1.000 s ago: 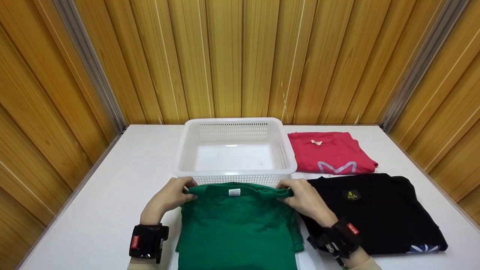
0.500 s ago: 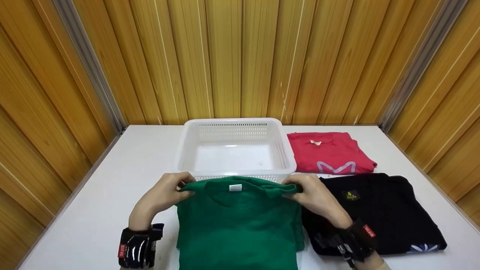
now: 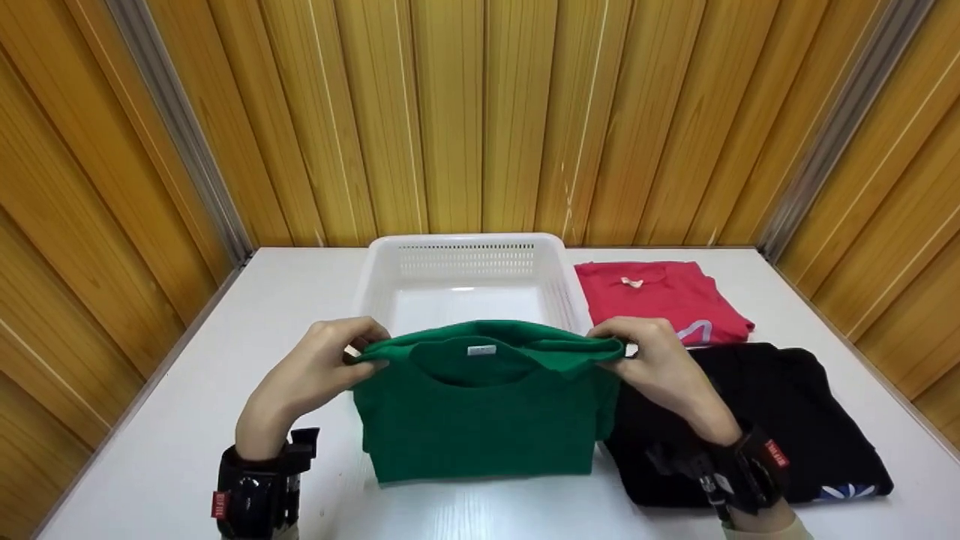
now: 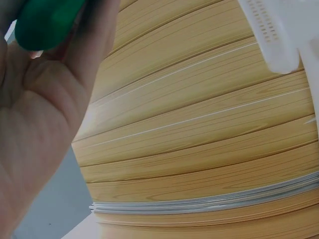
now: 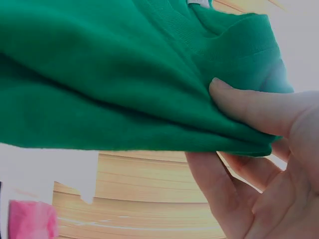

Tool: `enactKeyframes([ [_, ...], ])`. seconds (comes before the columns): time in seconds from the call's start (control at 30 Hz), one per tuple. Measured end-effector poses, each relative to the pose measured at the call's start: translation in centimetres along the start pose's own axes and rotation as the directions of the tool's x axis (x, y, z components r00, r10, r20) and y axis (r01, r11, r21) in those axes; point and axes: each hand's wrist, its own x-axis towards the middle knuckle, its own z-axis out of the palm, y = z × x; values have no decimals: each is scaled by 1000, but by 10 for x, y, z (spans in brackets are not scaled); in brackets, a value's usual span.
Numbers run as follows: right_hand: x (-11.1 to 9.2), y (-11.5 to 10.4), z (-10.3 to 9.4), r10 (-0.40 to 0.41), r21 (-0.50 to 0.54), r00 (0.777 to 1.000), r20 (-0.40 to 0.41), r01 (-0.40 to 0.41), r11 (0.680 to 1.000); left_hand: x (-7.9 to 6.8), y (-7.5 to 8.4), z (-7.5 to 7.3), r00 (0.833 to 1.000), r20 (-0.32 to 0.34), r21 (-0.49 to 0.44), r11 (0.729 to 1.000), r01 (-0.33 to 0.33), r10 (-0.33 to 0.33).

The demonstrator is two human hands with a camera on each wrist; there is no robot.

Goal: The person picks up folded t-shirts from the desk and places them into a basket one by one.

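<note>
A green T-shirt (image 3: 487,427) with a white neck label hangs between both hands, its shoulders level and its neckline sagging open. My left hand (image 3: 315,367) pinches the left shoulder between thumb and fingers; in the left wrist view a bit of green cloth (image 4: 47,22) shows in that hand. At the other shoulder my right hand (image 3: 664,367) pinches the cloth, and in the right wrist view its thumb (image 5: 249,102) lies on top with the fingers beneath. The shirt's upper edge overlaps the front of a white plastic basket (image 3: 465,241) in the head view.
To the right of the basket lies a folded red shirt (image 3: 637,300) with a light printed outline. A folded black shirt (image 3: 780,427) is in front of it, partly behind my right hand and wrist. Wood-patterned panels (image 3: 450,120) wall the white table (image 3: 187,420) at the back and sides.
Both hands have lifted the green shirt up and toward the basket, moving slightly apart. The shirt's lower edge has come into view above the table, and its neckline has opened wider.
</note>
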Motion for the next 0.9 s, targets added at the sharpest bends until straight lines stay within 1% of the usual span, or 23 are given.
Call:
enactKeyframes([
  [0.07, 4, -1, -3, -7, 20, 1000, -11, 7, 1000, 2, 3, -3, 1000, -15, 4, 1000, -6, 6],
  [0.17, 9, -3, -6, -15, 18, 999, -33, 15, 1000, 5, 5, -7, 999, -45, 19, 1000, -18, 18],
  [0.3, 15, -5, -8, -6, 10, 999, -50, 6, 1000, 11, 8, -12, 995, -89, 52, 998, -30, 35],
  [0.43, 23, -6, -13, 1, 14, 998, -63, 0, 1000, 17, 12, -20, 992, -114, 81, 996, -39, 49],
  [0.57, 34, -9, -23, 9, 23, 998, -70, -8, 1000, 24, 18, -29, 988, -139, 107, 993, -55, 70],
  [0.73, 52, -16, -37, 39, 7, 995, -91, -38, 999, 35, 26, -43, 977, -192, 149, 987, -68, 96],
  [0.9, 75, -22, -48, 41, 5, 989, -140, -41, 999, 50, 32, -56, 957, -270, 190, 980, -60, 110],
])
